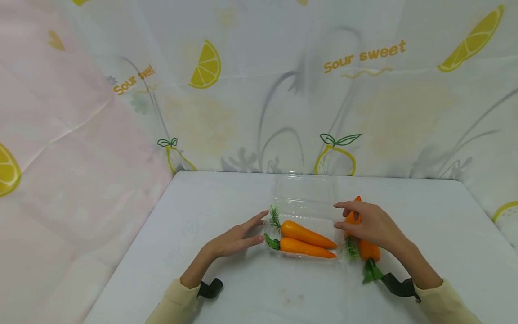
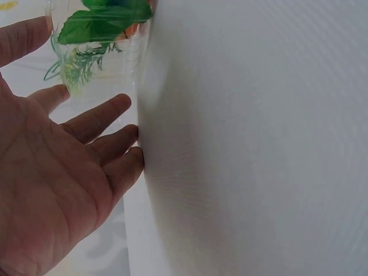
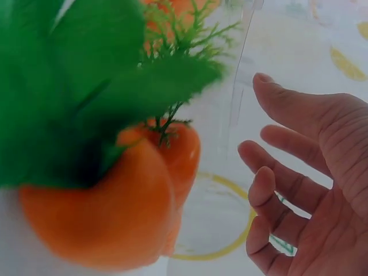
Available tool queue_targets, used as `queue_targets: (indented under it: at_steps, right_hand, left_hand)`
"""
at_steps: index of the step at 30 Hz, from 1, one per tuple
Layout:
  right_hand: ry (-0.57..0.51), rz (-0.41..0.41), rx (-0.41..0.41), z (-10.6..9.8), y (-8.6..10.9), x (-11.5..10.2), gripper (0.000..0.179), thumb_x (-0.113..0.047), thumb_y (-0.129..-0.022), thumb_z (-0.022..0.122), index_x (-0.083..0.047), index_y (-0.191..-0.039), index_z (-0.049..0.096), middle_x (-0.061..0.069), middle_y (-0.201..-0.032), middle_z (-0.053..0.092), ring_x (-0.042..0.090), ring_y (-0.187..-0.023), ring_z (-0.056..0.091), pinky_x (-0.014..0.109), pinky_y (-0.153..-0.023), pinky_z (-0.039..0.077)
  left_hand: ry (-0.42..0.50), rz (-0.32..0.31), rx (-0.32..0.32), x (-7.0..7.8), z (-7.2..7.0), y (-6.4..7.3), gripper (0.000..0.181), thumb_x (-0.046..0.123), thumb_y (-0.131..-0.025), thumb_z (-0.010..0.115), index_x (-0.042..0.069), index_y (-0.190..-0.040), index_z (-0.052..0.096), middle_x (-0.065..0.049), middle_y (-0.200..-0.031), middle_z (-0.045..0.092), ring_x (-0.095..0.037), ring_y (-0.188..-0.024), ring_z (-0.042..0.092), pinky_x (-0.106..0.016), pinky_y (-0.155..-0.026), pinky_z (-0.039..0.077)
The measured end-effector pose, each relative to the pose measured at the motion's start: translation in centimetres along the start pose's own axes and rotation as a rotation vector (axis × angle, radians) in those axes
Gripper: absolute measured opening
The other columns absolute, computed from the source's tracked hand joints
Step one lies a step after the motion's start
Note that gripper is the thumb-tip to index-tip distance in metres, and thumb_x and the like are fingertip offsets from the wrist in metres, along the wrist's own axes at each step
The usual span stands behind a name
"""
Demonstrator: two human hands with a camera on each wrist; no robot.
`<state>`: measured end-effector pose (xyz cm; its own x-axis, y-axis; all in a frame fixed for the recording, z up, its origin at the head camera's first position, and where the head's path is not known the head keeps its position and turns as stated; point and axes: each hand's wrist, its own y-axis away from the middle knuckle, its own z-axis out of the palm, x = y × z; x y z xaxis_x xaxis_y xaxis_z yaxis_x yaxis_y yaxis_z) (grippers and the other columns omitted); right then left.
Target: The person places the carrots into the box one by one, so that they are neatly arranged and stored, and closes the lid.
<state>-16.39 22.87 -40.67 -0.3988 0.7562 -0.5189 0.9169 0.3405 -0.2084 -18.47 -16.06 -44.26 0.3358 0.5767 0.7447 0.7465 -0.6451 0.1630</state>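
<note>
In the head view a clear plastic box (image 1: 325, 226) lies with its lid (image 1: 305, 189) folded back. Two orange carrots sit in it: an upper carrot (image 1: 305, 233) with feathery greens and a lower carrot (image 1: 304, 247) with broad leaves. My left hand (image 1: 236, 240) is at the box's left end, thumb and fingers spread; whether they touch it I cannot tell. My right hand (image 1: 374, 225) hovers with loosely bent fingers by the box's right end, holding nothing. Beneath and beside it lie a leafy carrot (image 1: 369, 251) and a partly hidden feathery-topped carrot (image 1: 351, 220).
A white table (image 1: 226, 193) carries everything. Behind and to the left hangs a printed cloth (image 1: 259, 103) with lemon pictures. Dark straps (image 1: 210, 288) show at both wrists, beside light yellow sleeves (image 1: 174, 303).
</note>
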Motion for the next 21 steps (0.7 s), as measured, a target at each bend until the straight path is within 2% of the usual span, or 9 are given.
queue_targets:
  at_steps: [11,21]
  right_hand:
    - [-0.003,0.005,0.076,-0.2,1.8,1.7,0.043,-0.037,-0.081,0.082,-0.013,-0.116,0.072,-0.005,-0.089,0.063,0.012,-0.073,0.05,0.024,-0.055,0.04]
    - [0.007,0.046,0.1,-0.5,3.1,2.4,0.046,-0.037,-0.078,0.084,-0.009,-0.112,0.072,-0.004,-0.088,0.064,0.013,-0.075,0.048,0.024,-0.053,0.039]
  left_hand:
    - [0.007,0.007,0.005,0.0,0.0,0.0,0.07,0.051,-0.1,0.049,0.037,-0.158,0.013,-0.005,-0.154,0.038,-0.029,-0.142,0.034,-0.06,-0.111,0.024]
    - [0.002,0.007,0.004,0.1,0.0,0.0,0.07,0.051,-0.1,0.049,0.036,-0.159,0.013,-0.005,-0.154,0.038,-0.029,-0.141,0.034,-0.06,-0.111,0.024]
